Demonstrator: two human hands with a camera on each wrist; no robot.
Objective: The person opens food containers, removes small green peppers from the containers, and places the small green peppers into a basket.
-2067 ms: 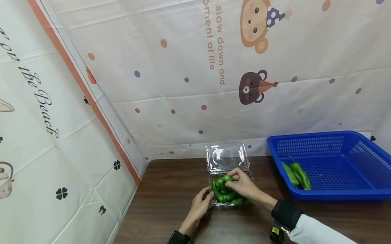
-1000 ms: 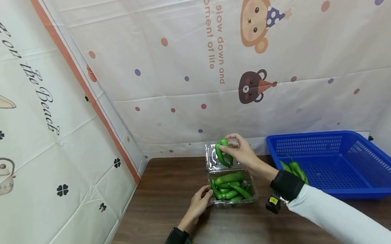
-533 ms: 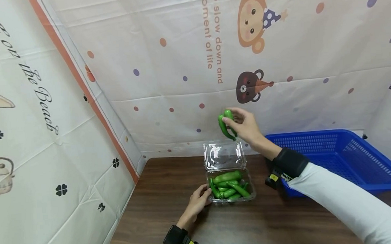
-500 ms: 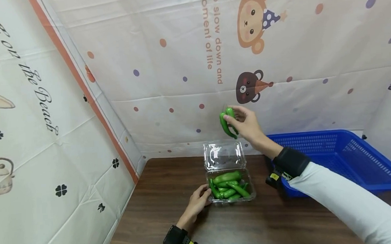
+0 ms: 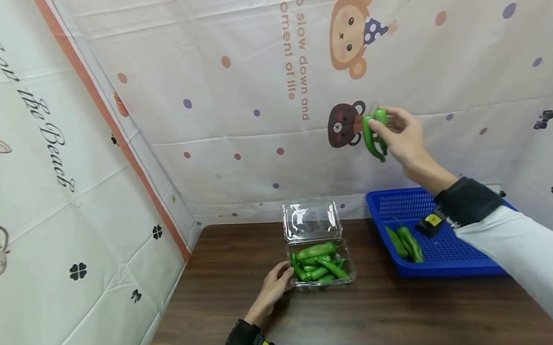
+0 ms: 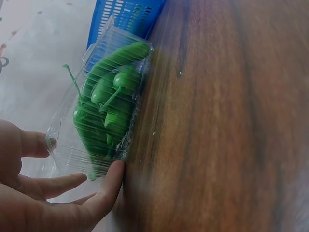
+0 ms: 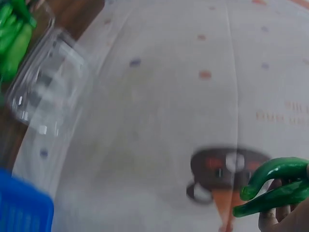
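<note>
Two slim green chili peppers (image 5: pixel 370 138) are pinched in my right hand (image 5: pixel 407 138), raised high in front of the back cloth. Their curved tips hang downward in the head view; in the right wrist view the peppers (image 7: pixel 275 188) stick out past the fingers. My left hand (image 5: pixel 273 287) holds the left side of a clear plastic clamshell box (image 5: pixel 352 274), with fingertips at its rim and lower edge in the left wrist view. Several green peppers (image 5: pixel 317 251) lie inside the box, whose clear lid (image 5: pixel 312 221) stands up open behind them.
A blue plastic basket (image 5: pixel 380 214) stands on the right side of the brown wooden table (image 5: pixel 242 241). Two green peppers (image 5: pixel 409 243) lie at its left end. Printed cloth (image 5: pixel 232 107) walls in the table at the back and left.
My right hand has lifted the two peppers out of the box, up past the lid and then to the right. My left hand keeps its place at the box.
</note>
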